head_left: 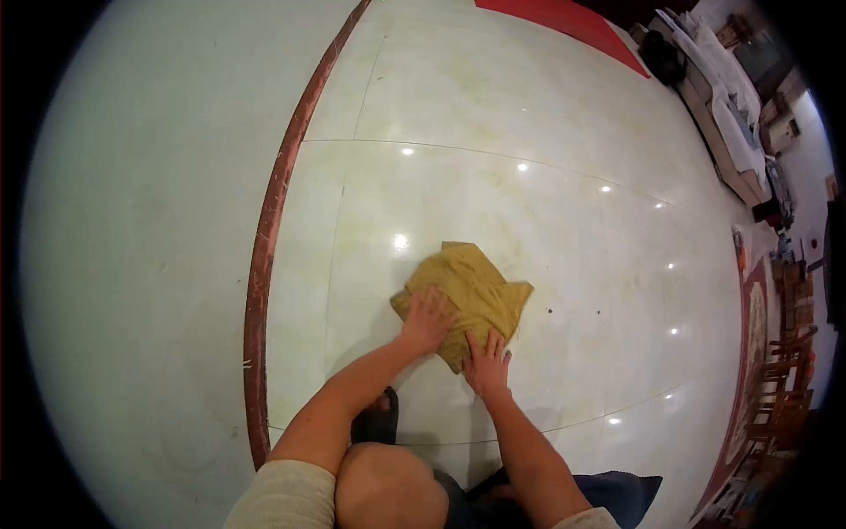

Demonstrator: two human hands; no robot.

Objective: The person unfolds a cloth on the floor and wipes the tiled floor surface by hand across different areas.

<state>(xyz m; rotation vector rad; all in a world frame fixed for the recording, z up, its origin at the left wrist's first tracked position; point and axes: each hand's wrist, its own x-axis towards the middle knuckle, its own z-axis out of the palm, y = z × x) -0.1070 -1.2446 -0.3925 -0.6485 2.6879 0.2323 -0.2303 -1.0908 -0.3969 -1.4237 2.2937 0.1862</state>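
Note:
A mustard-yellow cloth (476, 275) lies crumpled on the shiny pale tiled floor (441, 194), in front of my knees. My left hand (429, 319) presses down on the cloth's left part, its fingers stretched out over the fabric. On the cloth's lower edge rests my right hand (486, 363), fingers spread and partly on the tile. Both palms face down, and neither hand is wrapped round the cloth. The fabric under the hands is hidden.
A brown skirting strip (264, 238) runs along the pale wall (150, 238) at left. Small dark specks (550, 310) dot the floor right of the cloth. A red mat (564, 22) lies far ahead. Wooden chairs (784, 379) and a patterned rug (749, 353) are at right.

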